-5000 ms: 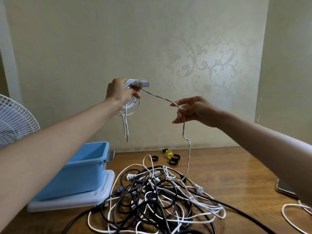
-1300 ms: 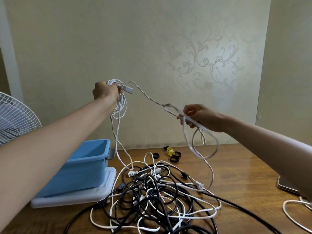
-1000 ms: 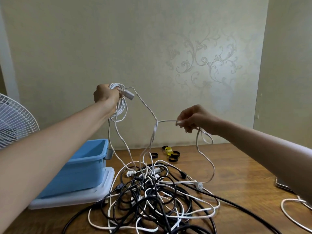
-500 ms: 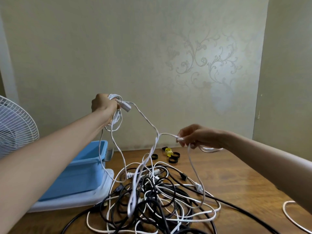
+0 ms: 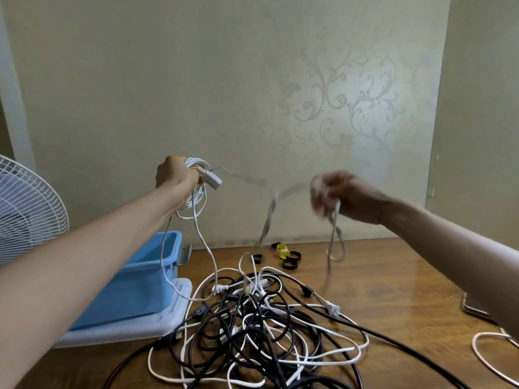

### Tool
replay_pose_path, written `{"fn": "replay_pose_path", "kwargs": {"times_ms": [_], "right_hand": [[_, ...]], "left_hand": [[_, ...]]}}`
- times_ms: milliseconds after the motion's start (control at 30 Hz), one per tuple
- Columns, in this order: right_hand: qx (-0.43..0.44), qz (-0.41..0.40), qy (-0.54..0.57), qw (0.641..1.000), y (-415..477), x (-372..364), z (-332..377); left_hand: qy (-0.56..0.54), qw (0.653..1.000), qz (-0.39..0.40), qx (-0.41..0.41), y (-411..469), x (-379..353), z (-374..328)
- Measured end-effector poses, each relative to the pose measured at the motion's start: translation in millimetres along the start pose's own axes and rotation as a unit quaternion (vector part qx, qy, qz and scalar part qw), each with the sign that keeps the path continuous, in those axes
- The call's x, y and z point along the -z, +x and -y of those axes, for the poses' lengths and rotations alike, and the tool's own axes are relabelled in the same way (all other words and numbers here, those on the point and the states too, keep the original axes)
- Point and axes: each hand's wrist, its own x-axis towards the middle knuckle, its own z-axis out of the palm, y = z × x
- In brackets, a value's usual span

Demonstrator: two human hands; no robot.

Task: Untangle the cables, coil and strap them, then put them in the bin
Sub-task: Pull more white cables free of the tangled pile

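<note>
My left hand (image 5: 175,175) is raised above the table and grips a small coil of white cable (image 5: 196,197) with its plug sticking out to the right. From the plug the cable runs right to my right hand (image 5: 341,196), which is blurred and holds a loop of the same cable that hangs below it. A tangled pile of black and white cables (image 5: 252,327) lies on the wooden table (image 5: 393,290). The blue bin (image 5: 134,279) stands at the left on a white lid. Black and yellow straps (image 5: 289,258) lie behind the pile.
A white fan (image 5: 25,209) stands at the far left. A phone (image 5: 477,307) and another white cable loop (image 5: 494,357) lie at the right edge of the table. The wall is close behind the table.
My right hand rose and moved toward my left hand, lifting a loop of the white cable. My left hand kept its coil and stayed roughly in place.
</note>
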Motion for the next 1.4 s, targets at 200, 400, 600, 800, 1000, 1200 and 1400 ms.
{"fn": "replay_pose_path", "kwargs": {"times_ms": [200, 400, 600, 800, 1000, 1200, 1400], "right_hand": [[-0.205, -0.053, -0.190, 0.959, 1.8, 7.0, -43.9], [-0.146, -0.004, -0.255, 0.956, -0.2, -9.4, -44.0], [-0.073, -0.152, -0.298, 0.940, 0.3, -2.2, -43.3], [-0.082, -0.095, -0.469, 0.874, -4.8, 10.0, -32.3], [-0.060, -0.152, 0.064, 0.984, -16.8, 39.8, -21.3], [-0.284, -0.305, -0.122, 0.901, -37.2, 88.3, -71.5], [-0.368, -0.042, -0.560, 0.741, -29.0, 55.2, -79.6]], "left_hand": [[0.005, 1.000, 0.006, -0.005, -0.6, -2.8, 2.9], [0.000, 1.000, 0.009, 0.005, 2.6, -4.4, 10.3], [0.018, 1.000, -0.008, 0.023, 13.7, 2.2, 24.7], [0.048, 0.998, -0.025, 0.044, 21.4, 9.2, 43.1], [0.066, 0.991, -0.051, 0.102, 26.9, 18.6, 67.9], [0.056, 0.976, -0.102, 0.186, 30.5, 41.7, 102.8], [0.053, 0.988, -0.083, 0.117, 22.1, 29.3, 79.5]]}}
